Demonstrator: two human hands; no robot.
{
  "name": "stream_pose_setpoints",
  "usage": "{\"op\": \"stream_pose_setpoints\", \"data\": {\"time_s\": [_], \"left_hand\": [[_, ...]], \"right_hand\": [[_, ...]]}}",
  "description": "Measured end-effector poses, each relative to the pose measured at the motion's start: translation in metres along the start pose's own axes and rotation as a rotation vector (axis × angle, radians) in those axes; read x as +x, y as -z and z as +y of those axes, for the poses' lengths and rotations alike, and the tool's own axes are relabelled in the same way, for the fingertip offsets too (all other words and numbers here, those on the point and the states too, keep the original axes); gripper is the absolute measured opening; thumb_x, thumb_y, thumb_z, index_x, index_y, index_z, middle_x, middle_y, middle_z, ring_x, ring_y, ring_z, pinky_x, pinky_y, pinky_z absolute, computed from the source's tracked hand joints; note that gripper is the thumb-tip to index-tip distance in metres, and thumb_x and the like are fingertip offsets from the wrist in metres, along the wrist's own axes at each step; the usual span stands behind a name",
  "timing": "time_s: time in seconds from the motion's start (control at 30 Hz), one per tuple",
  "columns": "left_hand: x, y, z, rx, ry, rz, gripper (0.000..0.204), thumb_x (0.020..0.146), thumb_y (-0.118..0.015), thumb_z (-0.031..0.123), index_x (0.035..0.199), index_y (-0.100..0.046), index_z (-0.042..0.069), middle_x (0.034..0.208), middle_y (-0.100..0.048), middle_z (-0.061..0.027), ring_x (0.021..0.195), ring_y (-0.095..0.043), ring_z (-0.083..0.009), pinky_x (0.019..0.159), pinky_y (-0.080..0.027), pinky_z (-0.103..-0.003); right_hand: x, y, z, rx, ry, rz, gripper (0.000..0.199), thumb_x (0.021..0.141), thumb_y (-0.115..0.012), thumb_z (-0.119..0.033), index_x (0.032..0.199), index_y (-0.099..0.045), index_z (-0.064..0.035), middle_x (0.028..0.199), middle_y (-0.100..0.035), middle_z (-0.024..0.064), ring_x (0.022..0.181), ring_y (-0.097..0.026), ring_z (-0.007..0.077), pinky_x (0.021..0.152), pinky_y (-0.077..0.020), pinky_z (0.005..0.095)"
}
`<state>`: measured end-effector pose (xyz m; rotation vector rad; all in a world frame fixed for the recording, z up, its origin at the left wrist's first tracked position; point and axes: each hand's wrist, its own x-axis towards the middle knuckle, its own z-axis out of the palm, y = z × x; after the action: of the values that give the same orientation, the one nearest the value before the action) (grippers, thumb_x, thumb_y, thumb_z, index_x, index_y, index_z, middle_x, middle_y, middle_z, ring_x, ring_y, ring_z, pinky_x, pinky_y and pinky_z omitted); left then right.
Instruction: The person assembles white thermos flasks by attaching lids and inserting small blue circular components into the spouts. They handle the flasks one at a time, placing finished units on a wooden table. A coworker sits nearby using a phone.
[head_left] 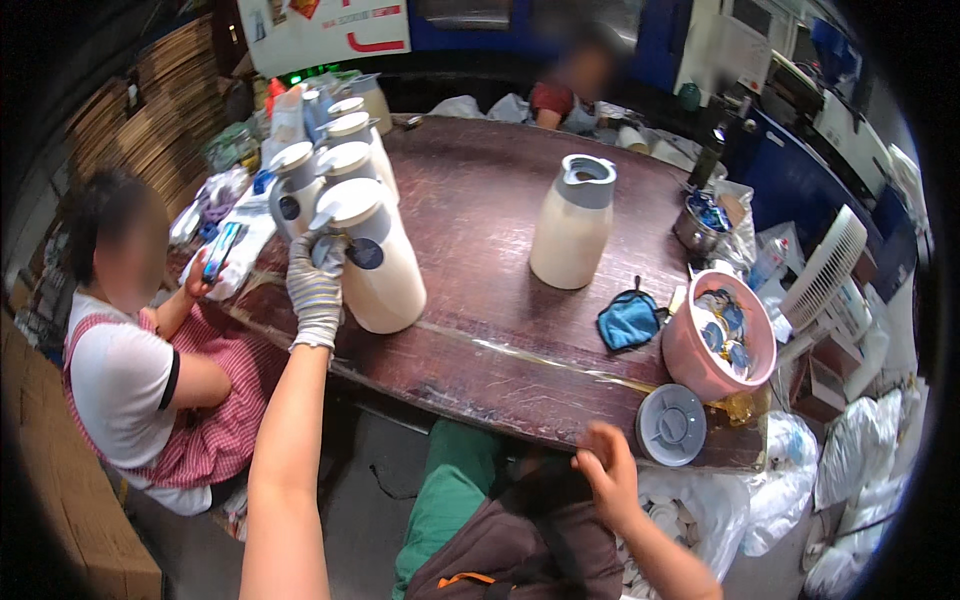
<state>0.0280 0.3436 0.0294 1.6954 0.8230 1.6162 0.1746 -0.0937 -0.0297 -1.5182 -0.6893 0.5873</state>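
My left hand [318, 290], in a striped work glove, grips the handle of a white thermos jug [385, 275] with a grey collar, white lid and round dark tag. The jug stands upright at the front of several similar jugs [345, 160]. My bare right hand [608, 470] is over my lap by the table's front edge, fingers loosely bent and apart, holding nothing. Nearest to it is a round grey lid [671, 425] on the table corner. Another white jug [572, 235], its grey top without a lid, stands mid-table.
On the dark table [480, 290], a blue cloth [629, 320] lies beside a pink bucket [690, 350] of round tags. A metal pot [697, 228] and a white fan [825, 265] are at right. A seated person [150, 370] holds a phone [222, 252] at left; another person [555, 100] sits across.
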Motion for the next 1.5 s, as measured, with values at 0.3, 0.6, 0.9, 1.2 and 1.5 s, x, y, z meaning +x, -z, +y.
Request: {"op": "stream_pose_setpoints", "data": {"time_s": [0.3, 0.6, 0.9, 1.2, 1.5], "left_hand": [[-0.001, 0.050, -0.018, 0.065, -0.079, -0.097, 0.041, 0.096, -0.051, 0.023, 0.129, -0.046, -0.001, 0.126, -0.051, -0.0115, 0.114, -0.048, -0.0206, 0.100, -0.037, -0.032], [-0.176, 0.130, 0.010, -0.015, 0.609, -0.365, 0.041, 0.095, -0.052, 0.040, 0.116, -0.052, 0.005, 0.080, -0.064, -0.0028, 0.069, -0.057, -0.0094, 0.064, -0.047, -0.024], [-0.169, 0.001, 0.181, 0.350, -0.474, -0.654, 0.064, 0.073, -0.073, 0.021, 0.129, -0.048, 0.004, 0.128, -0.049, -0.0205, 0.115, -0.051, -0.0337, 0.100, -0.039, -0.038], [-0.233, 0.022, 0.165, -0.032, 0.480, -0.922, 0.042, 0.077, -0.075, 0.038, 0.094, -0.064, 0.001, 0.084, -0.063, -0.0012, 0.076, -0.056, -0.0081, 0.068, -0.046, -0.023], [-0.278, 0.016, 0.180, 0.022, 0.572, -1.048, 0.042, 0.076, -0.073, 0.032, 0.100, -0.063, -0.001, 0.086, -0.064, -0.0028, 0.081, -0.059, -0.0094, 0.074, -0.048, -0.025]], "right_hand": [[0.258, -0.046, -0.117, -1.103, 0.695, 0.199, 0.067, 0.083, -0.062, -0.024, 0.139, -0.032, -0.0057, 0.144, -0.033, 0.0200, 0.107, -0.059, 0.0352, 0.090, -0.0486, 0.0427], [0.262, -0.020, -0.116, -1.083, 0.458, 0.263, 0.045, 0.078, -0.067, -0.035, 0.107, -0.060, -0.0010, 0.105, -0.058, 0.0178, 0.090, -0.063, 0.0344, 0.076, -0.0515, 0.0431], [0.008, 0.053, -0.073, -0.622, 0.815, 0.019, 0.047, 0.060, -0.080, -0.048, 0.082, -0.064, -0.0092, 0.086, -0.058, 0.0099, 0.070, -0.057, 0.0257, 0.061, -0.0466, 0.0354], [-0.132, 0.108, 0.092, -0.284, -0.102, 0.495, 0.020, 0.085, -0.061, -0.014, 0.101, -0.063, -0.0011, 0.103, -0.061, 0.0125, 0.092, -0.060, 0.0237, 0.080, -0.0481, 0.0333], [-0.083, 0.229, 0.292, -1.089, -0.660, 0.344, 0.040, 0.077, -0.069, -0.033, 0.098, -0.066, 0.0003, 0.102, -0.065, 0.0220, 0.094, -0.062, 0.0395, 0.082, -0.0491, 0.0432]]}}
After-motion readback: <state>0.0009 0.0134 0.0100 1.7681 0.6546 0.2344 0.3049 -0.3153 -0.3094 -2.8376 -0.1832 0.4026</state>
